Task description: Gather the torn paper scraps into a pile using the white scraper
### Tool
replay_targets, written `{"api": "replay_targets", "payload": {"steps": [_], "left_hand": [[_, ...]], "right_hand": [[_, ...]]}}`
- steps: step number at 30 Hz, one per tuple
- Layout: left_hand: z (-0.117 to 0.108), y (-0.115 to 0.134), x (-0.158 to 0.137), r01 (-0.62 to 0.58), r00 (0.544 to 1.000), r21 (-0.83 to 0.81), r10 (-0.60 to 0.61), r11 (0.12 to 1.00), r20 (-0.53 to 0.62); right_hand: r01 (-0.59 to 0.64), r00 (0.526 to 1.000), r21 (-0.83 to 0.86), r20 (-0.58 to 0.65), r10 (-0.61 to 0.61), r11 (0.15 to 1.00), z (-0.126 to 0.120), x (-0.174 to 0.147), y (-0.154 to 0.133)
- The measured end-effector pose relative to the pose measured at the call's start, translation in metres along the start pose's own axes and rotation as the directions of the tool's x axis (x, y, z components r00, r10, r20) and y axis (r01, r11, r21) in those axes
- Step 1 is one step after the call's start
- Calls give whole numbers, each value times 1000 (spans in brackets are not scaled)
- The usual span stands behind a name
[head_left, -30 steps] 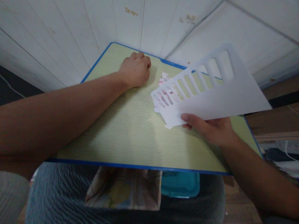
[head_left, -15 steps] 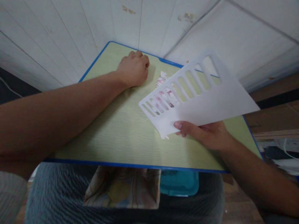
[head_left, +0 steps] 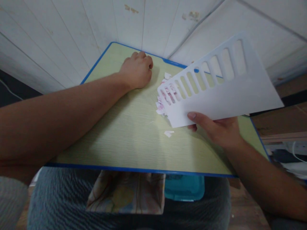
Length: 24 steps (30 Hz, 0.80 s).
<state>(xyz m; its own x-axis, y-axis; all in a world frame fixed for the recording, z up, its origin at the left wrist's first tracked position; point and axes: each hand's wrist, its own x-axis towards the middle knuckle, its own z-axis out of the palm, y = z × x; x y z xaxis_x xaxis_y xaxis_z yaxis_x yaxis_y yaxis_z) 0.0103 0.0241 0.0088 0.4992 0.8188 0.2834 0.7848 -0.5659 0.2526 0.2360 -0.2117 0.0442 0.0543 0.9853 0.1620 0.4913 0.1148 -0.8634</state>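
Observation:
My right hand [head_left: 216,127] grips a thin white sheet [head_left: 216,99] by its lower edge, thumb on top and fingers beneath. A row of cut-out slots, growing longer to the right, runs along the sheet's upper side. Its left end hovers over or touches a small pile of torn white and pink paper scraps [head_left: 160,107], partly hidden beneath it. One loose paper scrap [head_left: 168,133] lies nearer me on the pale green tabletop [head_left: 115,140]. On the left, my left hand [head_left: 137,70] rests on the tabletop in a fist, with nothing showing in it.
A blue rim edges the table. White plank walls [head_left: 129,25] rise right behind it, with a cable [head_left: 192,33] running down. Below the front edge, a patterned fabric piece [head_left: 127,195] and a teal container [head_left: 184,188] sit at my lap. Cardboard [head_left: 275,124] stands at right.
My right hand has moved the white sheet up and to the right, tilting it. More of the pile's left side and the loose scrap are uncovered. My left hand has stayed put.

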Motion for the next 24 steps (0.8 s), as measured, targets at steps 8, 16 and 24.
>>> {"api": "replay_targets", "payload": {"steps": [8,16,24], "left_hand": [[-1,1,0,25,999,-15,-25,1000,20],[1,-2,1,5,1000,9,-4,1000,-1],[2,-3,1,2,1000,-32,-2,999,-11]], "right_hand": [[54,990,-40,131,-49,998,2,0,-8],[72,994,-47,85,-68,996,2,0,-5],[120,990,-78,78,-114,990,6,-2,-6]]}}
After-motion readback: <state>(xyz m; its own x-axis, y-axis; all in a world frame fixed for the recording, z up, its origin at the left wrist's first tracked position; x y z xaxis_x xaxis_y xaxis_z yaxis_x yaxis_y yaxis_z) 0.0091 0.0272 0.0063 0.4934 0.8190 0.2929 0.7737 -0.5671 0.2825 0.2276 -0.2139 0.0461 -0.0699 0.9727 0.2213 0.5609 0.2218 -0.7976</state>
